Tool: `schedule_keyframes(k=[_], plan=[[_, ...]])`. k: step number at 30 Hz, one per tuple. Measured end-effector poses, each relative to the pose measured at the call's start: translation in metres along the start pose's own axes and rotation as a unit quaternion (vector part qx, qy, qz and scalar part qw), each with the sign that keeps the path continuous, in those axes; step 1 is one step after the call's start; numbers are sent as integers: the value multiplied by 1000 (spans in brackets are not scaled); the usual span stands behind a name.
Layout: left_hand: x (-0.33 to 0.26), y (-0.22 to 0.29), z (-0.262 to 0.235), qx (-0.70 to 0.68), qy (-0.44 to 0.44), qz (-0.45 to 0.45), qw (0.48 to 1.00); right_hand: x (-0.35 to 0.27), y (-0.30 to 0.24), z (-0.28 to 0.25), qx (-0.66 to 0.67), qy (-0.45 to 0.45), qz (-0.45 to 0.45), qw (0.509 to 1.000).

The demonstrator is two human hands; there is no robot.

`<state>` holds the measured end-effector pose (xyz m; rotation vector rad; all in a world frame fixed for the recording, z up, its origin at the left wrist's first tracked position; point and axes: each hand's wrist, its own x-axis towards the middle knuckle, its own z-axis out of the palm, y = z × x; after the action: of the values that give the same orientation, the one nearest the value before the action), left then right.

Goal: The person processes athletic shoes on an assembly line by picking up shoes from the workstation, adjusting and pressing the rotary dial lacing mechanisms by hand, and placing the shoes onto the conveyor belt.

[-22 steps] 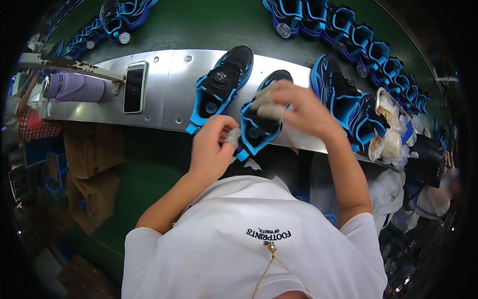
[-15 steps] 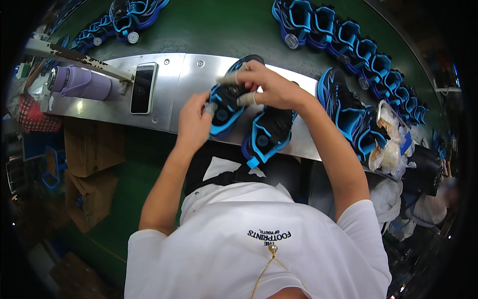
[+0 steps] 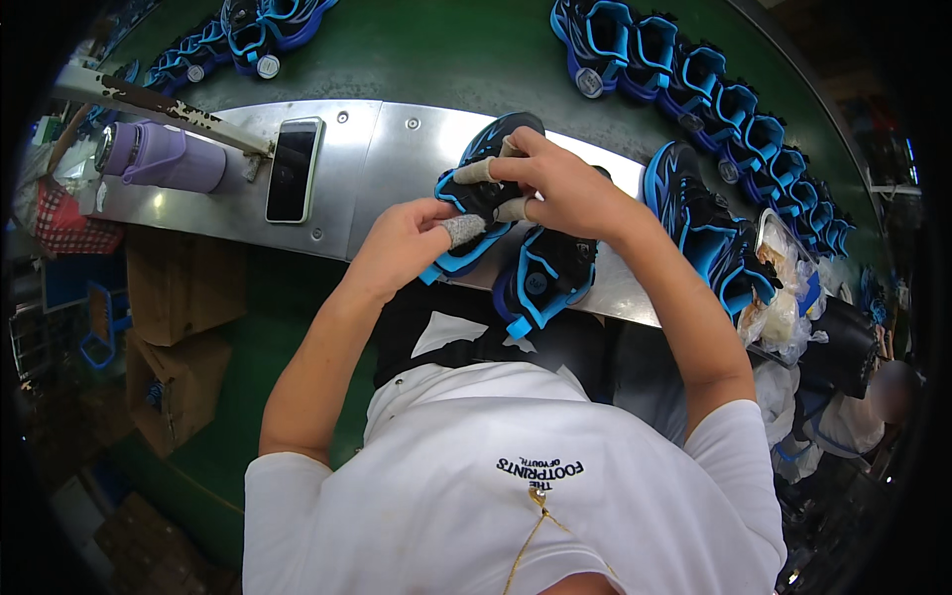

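A black and blue sports shoe [image 3: 464, 261] lies on the metal ledge in front of me, toe pointing away. My left hand [image 3: 412, 243] grips its near left side, with a grey cover on the thumb. Over the lacing, my right hand [image 3: 560, 188] bends its fingers down and pinches at the upper; several of its fingers wear beige covers. What lies between the fingertips is too small to make out. Just right of it, under my right wrist, sits a matching shoe [image 3: 555, 266], its heel toward me and overhanging the ledge.
On the metal ledge [image 3: 382, 149], a phone [image 3: 294, 171] and a purple bottle [image 3: 174, 159] are at left, beside a chipped metal bar [image 3: 149, 104]. More shoes [image 3: 684, 198] stand at right near a tray of plastic bags [image 3: 783, 283]. Shoe rows [image 3: 694, 79] line the green belt [image 3: 436, 55].
My left hand has shifted right and closed in on the shoe beside my right hand. The right hand has moved slightly right and nearer to me. The view has shifted a little.
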<state>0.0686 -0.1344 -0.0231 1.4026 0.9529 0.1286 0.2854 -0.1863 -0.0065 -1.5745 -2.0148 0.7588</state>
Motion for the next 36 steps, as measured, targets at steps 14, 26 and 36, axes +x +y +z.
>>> schedule_keyframes(k=[14, 26, 36], plan=[[9, -30, 12, 53, 59, 118, 990, 11, -3, 30, -165, 33, -66, 984], [-2, -19, 18, 265, 96, 150, 948, 5, -8, 26, -35, -12, 93, 995], [-41, 17, 10, 141, 56, 99, 983, -104, 3, -13, 169, -5, 86, 982]])
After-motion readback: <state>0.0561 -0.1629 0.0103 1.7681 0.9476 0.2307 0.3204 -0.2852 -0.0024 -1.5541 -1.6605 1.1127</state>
